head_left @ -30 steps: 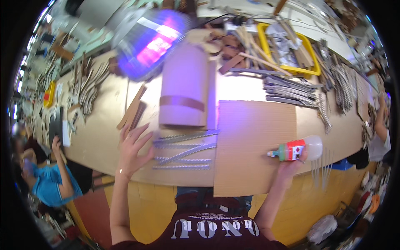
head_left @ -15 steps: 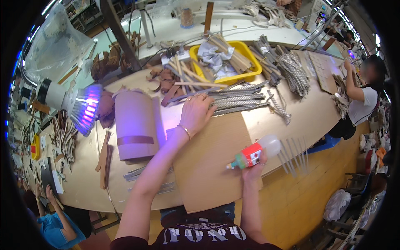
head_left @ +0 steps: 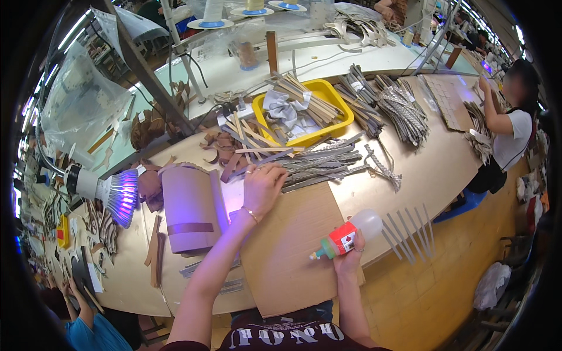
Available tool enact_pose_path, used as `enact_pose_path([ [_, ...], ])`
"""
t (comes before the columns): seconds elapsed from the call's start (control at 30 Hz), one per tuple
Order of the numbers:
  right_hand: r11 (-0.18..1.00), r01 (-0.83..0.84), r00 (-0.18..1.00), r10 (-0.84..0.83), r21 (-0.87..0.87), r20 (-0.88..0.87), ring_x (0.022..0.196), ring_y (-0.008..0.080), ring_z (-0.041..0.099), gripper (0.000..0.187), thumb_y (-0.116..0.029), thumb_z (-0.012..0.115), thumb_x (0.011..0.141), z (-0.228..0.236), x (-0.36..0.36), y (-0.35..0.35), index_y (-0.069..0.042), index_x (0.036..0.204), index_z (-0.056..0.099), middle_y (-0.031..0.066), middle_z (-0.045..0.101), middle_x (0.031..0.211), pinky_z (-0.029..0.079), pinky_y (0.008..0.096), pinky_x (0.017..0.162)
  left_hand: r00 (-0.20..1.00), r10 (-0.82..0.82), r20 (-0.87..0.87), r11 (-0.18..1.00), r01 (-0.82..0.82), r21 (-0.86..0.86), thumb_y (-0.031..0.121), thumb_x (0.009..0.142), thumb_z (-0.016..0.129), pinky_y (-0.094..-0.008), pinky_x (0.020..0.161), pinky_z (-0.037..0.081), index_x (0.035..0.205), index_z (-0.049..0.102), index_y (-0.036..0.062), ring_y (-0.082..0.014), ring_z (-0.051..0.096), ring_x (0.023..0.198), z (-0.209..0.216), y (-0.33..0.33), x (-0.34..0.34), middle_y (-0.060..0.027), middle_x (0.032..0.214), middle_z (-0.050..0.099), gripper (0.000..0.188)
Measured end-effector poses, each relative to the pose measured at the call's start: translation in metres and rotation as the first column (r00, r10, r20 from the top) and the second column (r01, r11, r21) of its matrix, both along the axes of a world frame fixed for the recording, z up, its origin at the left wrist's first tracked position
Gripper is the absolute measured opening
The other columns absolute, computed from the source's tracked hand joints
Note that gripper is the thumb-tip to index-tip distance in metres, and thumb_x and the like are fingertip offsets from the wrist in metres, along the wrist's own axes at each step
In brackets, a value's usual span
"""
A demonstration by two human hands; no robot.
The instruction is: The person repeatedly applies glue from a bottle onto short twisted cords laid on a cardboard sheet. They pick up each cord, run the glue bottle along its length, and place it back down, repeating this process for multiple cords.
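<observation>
My right hand (head_left: 349, 257) is wrapped around a squeeze bottle (head_left: 341, 238) with a clear body, a red label and a green cap. The bottle lies tilted over the cardboard sheet (head_left: 293, 245), its nozzle pointing left and down. My left hand (head_left: 264, 186) is at the near left end of a pile of grey braided strips (head_left: 325, 162). Its fingers are bent and close together; what they pinch, if anything, is hidden. Several thin grey strips (head_left: 404, 234) lie side by side at the table's front edge, right of the bottle, their ends jutting past it.
Behind the strips stands a yellow tray (head_left: 346, 120) with tan strips and cloth. A large brown roll (head_left: 188, 205) is left of my forearm, beside a lit purple lamp (head_left: 120, 196). More braided bundles (head_left: 404, 111) lie back right. Co-workers sit at both sides.
My left hand has drawn back from on top of the braided strips to their left end. The bottle in my right hand has shifted slightly relative to the cardboard. The view has tilted upward.
</observation>
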State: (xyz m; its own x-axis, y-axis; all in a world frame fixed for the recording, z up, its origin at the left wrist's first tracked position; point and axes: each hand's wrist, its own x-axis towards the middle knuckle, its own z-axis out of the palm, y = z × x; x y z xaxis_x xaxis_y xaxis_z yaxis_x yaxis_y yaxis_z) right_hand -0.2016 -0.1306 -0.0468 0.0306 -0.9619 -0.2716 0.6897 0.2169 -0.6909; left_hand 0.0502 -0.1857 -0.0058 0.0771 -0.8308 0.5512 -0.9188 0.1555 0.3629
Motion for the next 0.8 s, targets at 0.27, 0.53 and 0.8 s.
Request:
enact_pose_path([
  [0.27, 0.995, 0.095, 0.99, -0.099, 0.04, 0.097, 0.09, 0.0206, 0.063, 0.058, -0.041, 0.058, 0.09, 0.006, -0.011, 0.001, 0.001, 0.128, 0.047, 0.0082, 0.063, 0.098, 0.054, 0.0351, 0.079, 0.951, -0.122, 0.285, 0.992, 0.114, 0.046, 0.011, 0.074, 0.073, -0.0342, 0.08, 0.042, 0.091, 0.07, 0.0109, -0.0156, 0.065, 0.087, -0.007, 0.113, -0.028, -0.0018, 0.097, 0.068, 0.017],
  [0.53, 0.965, 0.183, 0.966, -0.212, -0.189, -0.147, 0.095, 0.0189, 0.061, 0.063, -0.04, 0.057, 0.09, 0.012, -0.074, 0.011, 0.0, 0.136, 0.04, 0.0099, 0.062, 0.102, 0.054, 0.0345, 0.08, 0.961, -0.118, 0.248, 0.965, 0.051, 0.257, 0.012, 0.078, 0.061, -0.0358, 0.088, 0.041, 0.105, 0.069, 0.0076, -0.0199, 0.061, 0.104, -0.005, 0.19, -0.048, -0.0088, 0.124, 0.061, 0.029],
  [0.8, 0.884, 0.318, 0.771, -0.452, -0.344, -0.45, 0.09, 0.0185, 0.062, 0.045, -0.028, 0.063, 0.089, 0.017, -0.065, 0.008, 0.0, 0.121, 0.05, 0.0094, 0.06, 0.104, 0.053, 0.0354, 0.08, 0.977, -0.201, -0.076, 0.865, 0.213, 0.455, 0.035, 0.086, 0.066, -0.049, 0.116, 0.019, 0.137, 0.046, -0.0003, -0.0373, 0.031, 0.139, -0.001, 0.178, -0.129, -0.0192, 0.15, 0.035, 0.065],
])
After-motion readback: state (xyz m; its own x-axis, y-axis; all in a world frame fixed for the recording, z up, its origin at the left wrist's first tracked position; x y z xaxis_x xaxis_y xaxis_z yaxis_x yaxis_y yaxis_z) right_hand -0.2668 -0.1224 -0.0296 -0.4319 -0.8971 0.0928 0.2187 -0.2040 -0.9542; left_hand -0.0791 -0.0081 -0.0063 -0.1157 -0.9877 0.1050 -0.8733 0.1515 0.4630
